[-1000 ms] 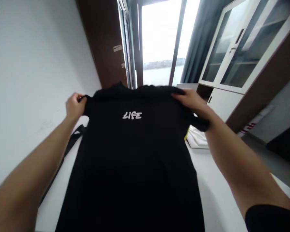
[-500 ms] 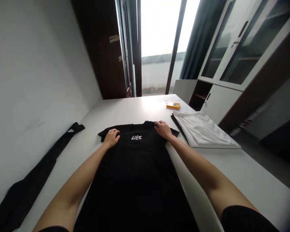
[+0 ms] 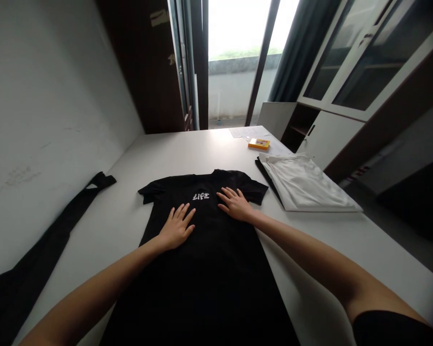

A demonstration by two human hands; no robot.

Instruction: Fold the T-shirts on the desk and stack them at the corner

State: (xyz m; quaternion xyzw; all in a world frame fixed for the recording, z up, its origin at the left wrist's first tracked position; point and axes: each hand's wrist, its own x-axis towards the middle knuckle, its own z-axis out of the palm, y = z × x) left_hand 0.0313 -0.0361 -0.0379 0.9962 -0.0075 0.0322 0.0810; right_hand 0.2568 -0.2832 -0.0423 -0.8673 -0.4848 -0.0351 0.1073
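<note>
A black T-shirt (image 3: 205, 269) with the white word LIFE on its chest lies spread flat on the white table (image 3: 187, 154), collar away from me. My left hand (image 3: 176, 228) rests flat on the shirt just below and left of the lettering, fingers spread. My right hand (image 3: 234, 204) lies flat on the chest to the right of the lettering, fingers stretched out. Neither hand grips the cloth.
A folded white garment (image 3: 306, 185) on a dark one sits at the table's right edge. A small orange box (image 3: 259, 143) and papers lie at the far end. A long black cloth (image 3: 46, 250) runs along the left wall. Glass-door cabinets stand at right.
The shirt was held up by its shoulders, then laid down on the table. Both hands have let go of the shoulders and slid toward me onto the chest, now lying flat.
</note>
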